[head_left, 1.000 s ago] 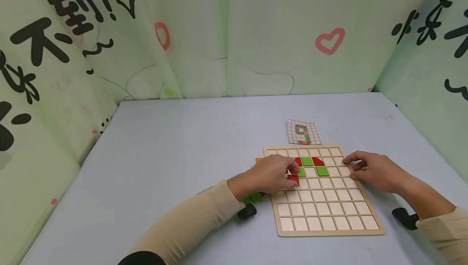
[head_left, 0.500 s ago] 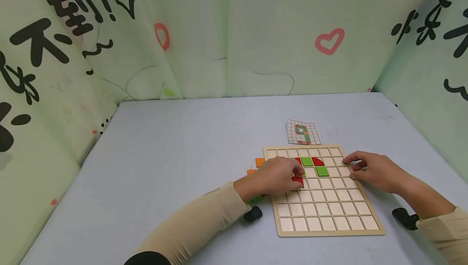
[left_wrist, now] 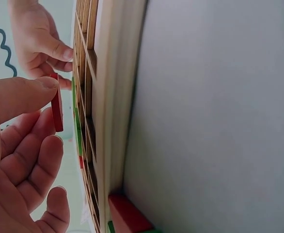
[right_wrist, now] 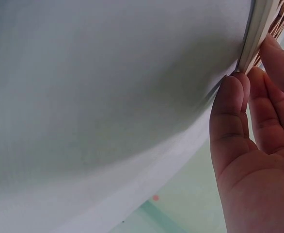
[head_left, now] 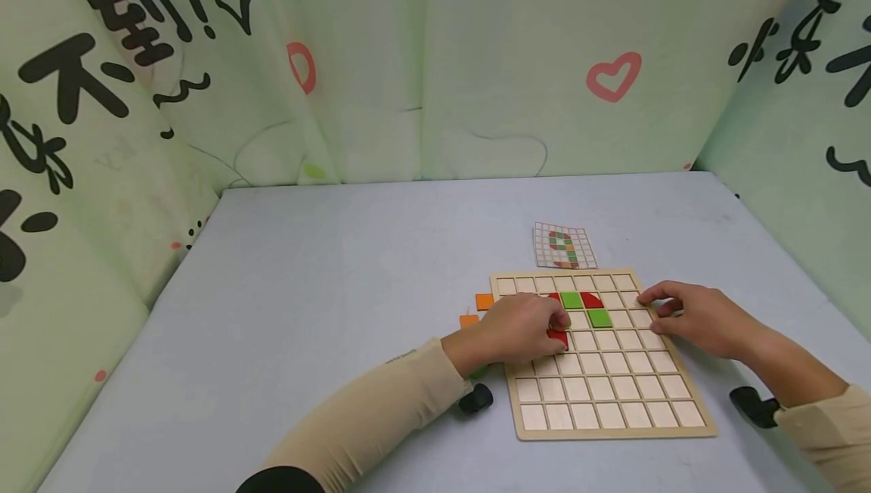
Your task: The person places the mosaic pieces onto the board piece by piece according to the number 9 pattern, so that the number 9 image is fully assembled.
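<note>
Between thumb and fingertips, my left hand (head_left: 520,325) pinches a red tile (head_left: 558,338) over the left part of a wooden grid board (head_left: 612,433). The left wrist view shows this tile (left_wrist: 57,109) edge-on, apart from the grid. In the board's upper rows lie green tiles (head_left: 599,318) and a red tile with a rounded side (head_left: 593,300); others there are partly hidden by the left hand. My right hand (head_left: 704,320) grips the board's right edge, thumb on the frame (right_wrist: 258,36) and fingertips against its side.
A small patterned grid card (head_left: 565,246) lies just behind the board. Orange tiles (head_left: 484,302) rest left of the board, and a green tile (head_left: 479,372) shows under the left wrist. Red and green pieces (left_wrist: 130,213) sit against the board's side. Printed curtains (head_left: 503,62) surround the table.
My left hand has shifted slightly right and down with the red tile, uncovering the orange tiles beside the board. The right hand and the board have stayed put.
</note>
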Demonstrator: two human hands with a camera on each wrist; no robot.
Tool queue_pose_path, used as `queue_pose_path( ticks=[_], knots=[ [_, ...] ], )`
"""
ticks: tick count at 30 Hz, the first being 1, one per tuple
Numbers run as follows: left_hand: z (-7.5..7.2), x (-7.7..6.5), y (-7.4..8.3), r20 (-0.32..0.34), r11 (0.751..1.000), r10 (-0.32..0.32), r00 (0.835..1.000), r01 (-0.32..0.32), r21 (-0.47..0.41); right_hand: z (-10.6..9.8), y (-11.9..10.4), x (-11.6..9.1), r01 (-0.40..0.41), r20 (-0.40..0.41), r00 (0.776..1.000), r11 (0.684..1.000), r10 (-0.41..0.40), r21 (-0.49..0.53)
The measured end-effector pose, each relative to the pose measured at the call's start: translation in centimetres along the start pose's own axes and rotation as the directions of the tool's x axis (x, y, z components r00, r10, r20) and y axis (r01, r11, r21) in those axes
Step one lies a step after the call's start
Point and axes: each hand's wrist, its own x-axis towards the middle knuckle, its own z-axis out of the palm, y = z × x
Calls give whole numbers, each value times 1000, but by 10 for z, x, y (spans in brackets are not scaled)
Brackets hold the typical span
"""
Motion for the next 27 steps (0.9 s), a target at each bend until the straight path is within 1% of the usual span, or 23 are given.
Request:
queue_pose_path(
  ticks=[11,20,27],
  knots=[
    [1,2,2,-6,1000,-3,1000,3,20,0,-1,0,2,-4,1000,1000,-2,2],
    [2,6,6,8,999,-27,1000,26,25,0,-1,0,-4,-1,1000,1000,4,1],
    [3,8,6,8,999,-39,999,39,21,0,-2,-1,0,-3,1000,1000,0,2]
  ],
)
